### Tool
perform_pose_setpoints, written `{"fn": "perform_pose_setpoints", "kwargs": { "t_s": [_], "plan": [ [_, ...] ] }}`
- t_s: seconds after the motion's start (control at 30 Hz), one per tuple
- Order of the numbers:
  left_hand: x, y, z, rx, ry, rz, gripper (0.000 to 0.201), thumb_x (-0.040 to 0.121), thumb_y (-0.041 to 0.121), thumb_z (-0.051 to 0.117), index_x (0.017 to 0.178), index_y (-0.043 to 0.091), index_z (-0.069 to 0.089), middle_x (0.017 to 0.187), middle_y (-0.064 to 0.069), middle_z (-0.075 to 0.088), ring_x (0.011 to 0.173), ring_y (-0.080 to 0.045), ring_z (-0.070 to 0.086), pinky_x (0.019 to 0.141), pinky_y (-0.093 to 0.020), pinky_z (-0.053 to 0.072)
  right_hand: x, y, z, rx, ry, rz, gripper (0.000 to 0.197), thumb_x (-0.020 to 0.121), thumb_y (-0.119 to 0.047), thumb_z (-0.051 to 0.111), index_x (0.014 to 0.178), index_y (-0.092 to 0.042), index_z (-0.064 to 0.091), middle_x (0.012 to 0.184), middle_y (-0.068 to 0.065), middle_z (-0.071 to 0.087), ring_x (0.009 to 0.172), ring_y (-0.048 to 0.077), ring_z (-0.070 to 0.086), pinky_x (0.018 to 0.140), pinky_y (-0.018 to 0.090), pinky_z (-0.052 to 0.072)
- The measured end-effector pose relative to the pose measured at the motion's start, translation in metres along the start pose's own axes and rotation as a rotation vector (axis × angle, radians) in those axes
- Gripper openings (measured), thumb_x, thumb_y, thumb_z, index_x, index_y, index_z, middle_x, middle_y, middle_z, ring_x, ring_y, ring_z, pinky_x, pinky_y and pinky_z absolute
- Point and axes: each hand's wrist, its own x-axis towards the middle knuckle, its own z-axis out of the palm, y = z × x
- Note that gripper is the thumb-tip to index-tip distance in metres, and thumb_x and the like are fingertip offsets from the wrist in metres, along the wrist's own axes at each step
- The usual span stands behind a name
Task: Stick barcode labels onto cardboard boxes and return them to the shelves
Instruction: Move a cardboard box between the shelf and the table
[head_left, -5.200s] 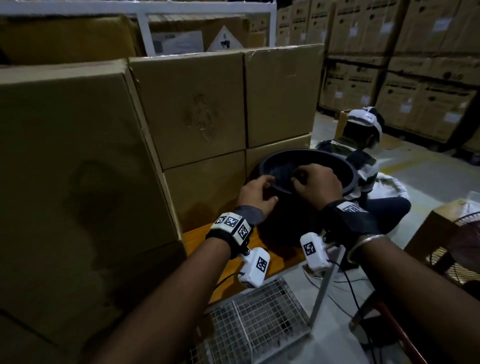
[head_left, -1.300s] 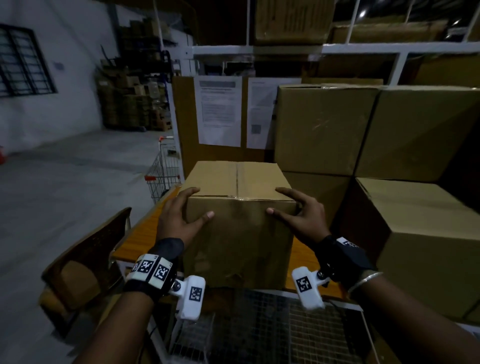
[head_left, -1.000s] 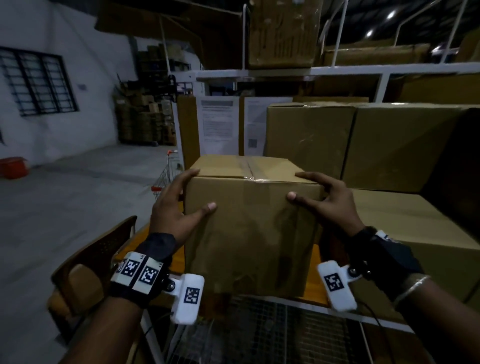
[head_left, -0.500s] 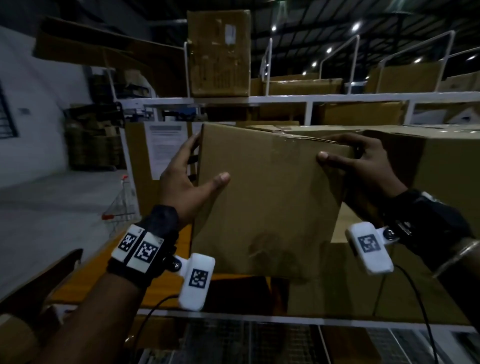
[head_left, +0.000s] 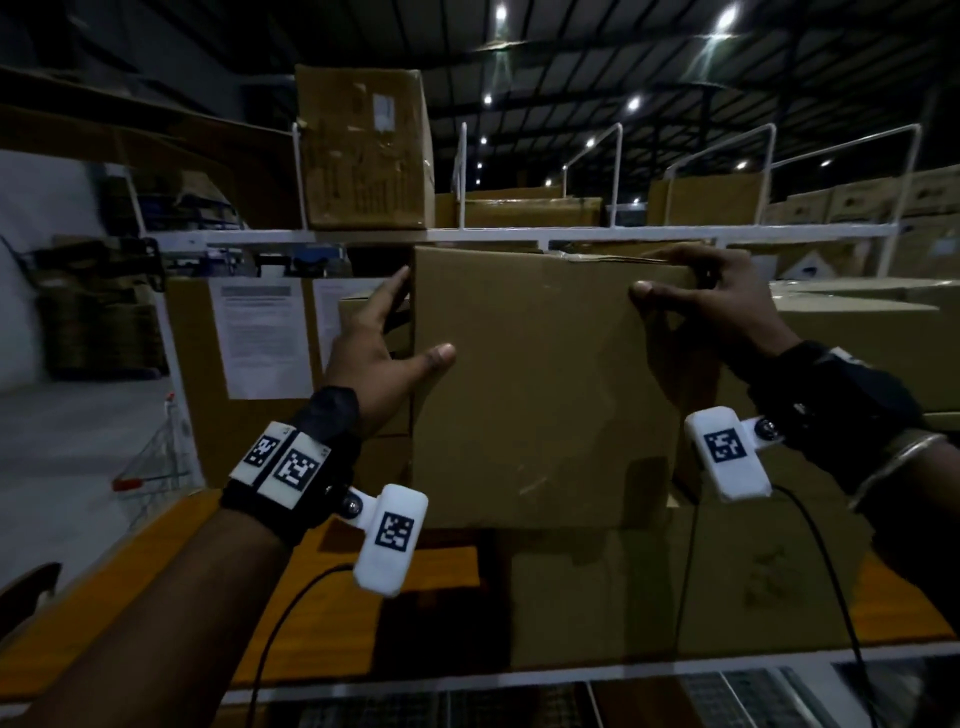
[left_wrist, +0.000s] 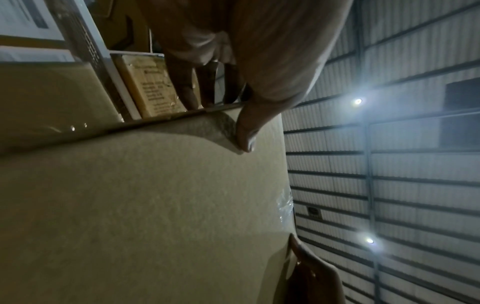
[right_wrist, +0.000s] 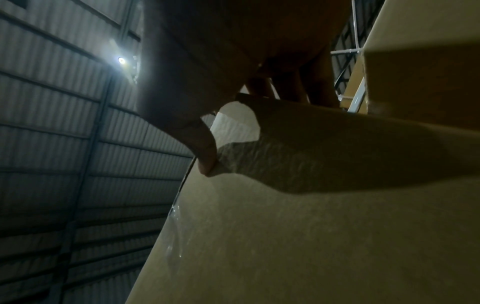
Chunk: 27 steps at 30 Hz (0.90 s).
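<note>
Box (head_left: 540, 384) gripped by both hands: left hand (head_left: 374, 358) at 9 o'clock, right hand (head_left: 727, 296) at 2 o'clock. No label text legible on box.

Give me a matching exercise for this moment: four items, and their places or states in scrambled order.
Items:
1. held box
2. left hand
3. right hand
4. labelled box

Places:
A. grips the held box's top right corner
B. stands on the upper shelf
C. lifted in front of the shelves
D. grips the held box's left edge

Pairs: 1-C, 2-D, 3-A, 4-B
</note>
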Motion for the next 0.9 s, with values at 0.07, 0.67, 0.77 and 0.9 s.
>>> {"fn": "perform_pose_setpoints", "kwargs": {
  "t_s": [0.07, 0.67, 0.77, 0.9],
  "plan": [
    [0.001, -0.002, 0.016, -0.019, -0.020, -0.019, 0.086, 0.081, 0.019, 0.077, 0.151, 0.032, 0.029, 0.150, 0.006, 0.040, 0.136, -0.013, 0.040, 0.109, -0.044, 0.041, 0.000, 0.008, -0.007, -0.030, 0.006, -0.001, 0.050, 0.080, -0.034, 0.079, 0.125, -0.019, 0.066, 0.114, -0.012, 0.060, 0.101, 0.002, 0.058, 0.076, 0.029, 0.055],
    [-0.016, -0.060, 0.118, 0.003, -0.178, -0.172, 0.086, 0.084, 0.027, 0.074, 0.153, 0.029, 0.024, 0.150, 0.002, 0.043, 0.135, -0.015, 0.040, 0.112, -0.041, 0.037, -0.010, 0.097, -0.048, -0.658, -0.034, -0.129, 0.075, 0.072, -0.078, 0.053, 0.132, -0.033, 0.062, 0.128, 0.005, 0.058, 0.120, 0.026, 0.047, 0.082, 0.038, 0.048],
    [-0.029, -0.075, 0.131, 0.023, -0.195, -0.218, 0.074, 0.084, 0.033, 0.074, 0.147, 0.025, 0.037, 0.139, 0.003, 0.052, 0.125, -0.015, 0.050, 0.106, -0.034, 0.042, -0.006, 0.101, -0.050, -0.725, -0.052, -0.109, 0.078, 0.070, -0.081, 0.053, 0.136, -0.040, 0.054, 0.150, 0.008, 0.042, 0.140, 0.032, 0.031, 0.103, 0.058, 0.043],
    [-0.049, -0.092, 0.148, 0.111, -0.253, -0.273, 0.068, 0.085, 0.030, 0.074, 0.144, 0.019, 0.041, 0.130, 0.005, 0.055, 0.118, -0.012, 0.052, 0.096, -0.021, 0.040, 0.002, 0.114, -0.051, -0.873, -0.155, -0.057, 0.098, 0.061, -0.087, 0.057, 0.147, -0.049, 0.030, 0.163, 0.007, 0.023, 0.150, 0.034, 0.016, 0.112, 0.070, 0.023]
  ]
}}
